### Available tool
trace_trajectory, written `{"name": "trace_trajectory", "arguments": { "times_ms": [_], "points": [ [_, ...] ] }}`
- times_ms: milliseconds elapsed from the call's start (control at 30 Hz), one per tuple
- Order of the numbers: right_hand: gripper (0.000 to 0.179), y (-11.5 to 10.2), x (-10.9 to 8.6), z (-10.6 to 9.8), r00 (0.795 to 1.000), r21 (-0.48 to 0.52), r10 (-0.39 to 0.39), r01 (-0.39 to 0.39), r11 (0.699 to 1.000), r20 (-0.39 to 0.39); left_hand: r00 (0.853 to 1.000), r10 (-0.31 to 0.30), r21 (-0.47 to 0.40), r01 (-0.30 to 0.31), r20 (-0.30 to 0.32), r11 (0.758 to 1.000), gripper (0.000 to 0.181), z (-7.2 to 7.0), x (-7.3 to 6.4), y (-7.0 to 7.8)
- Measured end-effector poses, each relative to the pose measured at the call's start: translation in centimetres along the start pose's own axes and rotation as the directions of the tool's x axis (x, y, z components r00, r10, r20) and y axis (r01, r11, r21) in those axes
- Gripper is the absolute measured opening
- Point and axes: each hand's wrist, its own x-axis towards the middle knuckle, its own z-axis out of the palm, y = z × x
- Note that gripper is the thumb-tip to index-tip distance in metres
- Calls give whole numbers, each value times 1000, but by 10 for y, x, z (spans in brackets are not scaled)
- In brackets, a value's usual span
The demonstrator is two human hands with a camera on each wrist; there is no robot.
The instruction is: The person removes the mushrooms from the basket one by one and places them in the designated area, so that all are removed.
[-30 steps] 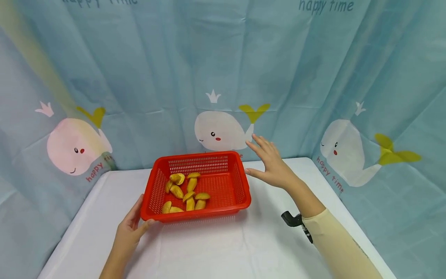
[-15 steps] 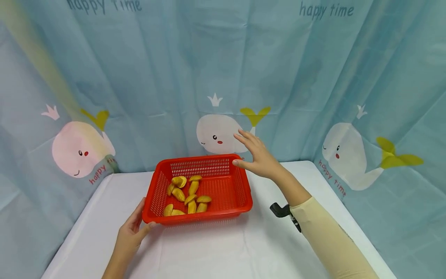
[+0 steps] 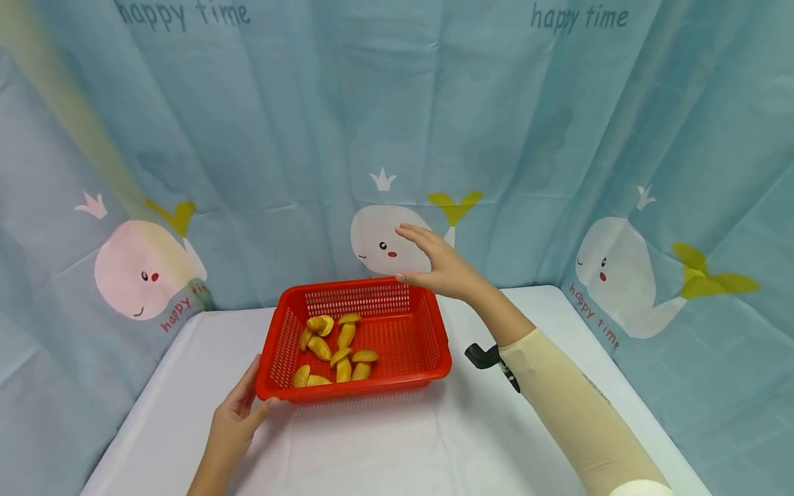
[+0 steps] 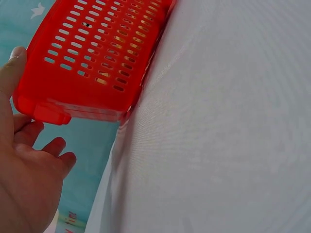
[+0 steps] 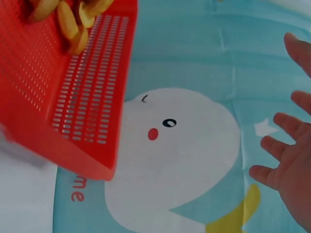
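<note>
Left hand (image 3: 231, 419): grip holds basket (image 3: 397, 384) corner; head view hides some fingertips from us.
Right hand (image 3: 451, 269): wide grip.
Basket: red, slotted; partly hides lowest mushrooms (image 3: 362, 369).

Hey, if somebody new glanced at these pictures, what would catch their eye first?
Most likely the bright red basket near the middle of the head view, with yellow mushrooms clustered toward its left side. The left hand grips its near left corner, while the right hand hovers by its far right corner. Behind, pale cartoon whales stand out on the blue curtain.
</note>
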Motion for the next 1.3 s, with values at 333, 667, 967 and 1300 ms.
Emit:
{"name": "trace_trajectory", "arguments": {
  "times_ms": [333, 667, 967, 1300],
  "points": [
    [79, -10, 28, 14, 998, 45, -36, 34, 998, 50, 1000, 19, -11, -19, -20, 1000, 80, -3, -2, 1],
    [77, -17, 53, 41, 992, 54, -55, 50, 997, 110, 999, 22, -16, -22, -24, 1000, 80, 0, -2, -1],
    [74, -17, 68, 65, 982, 45, -52, 45, 998, 180, 999, 25, -34, -26, -29, 999, 80, 1, -3, -1],
    [67, -6, 77, 93, 970, 21, 32, -38, 999, 240, 998, 49, -58, -51, -27, 997, 80, 0, -1, -5]
  ]
}}
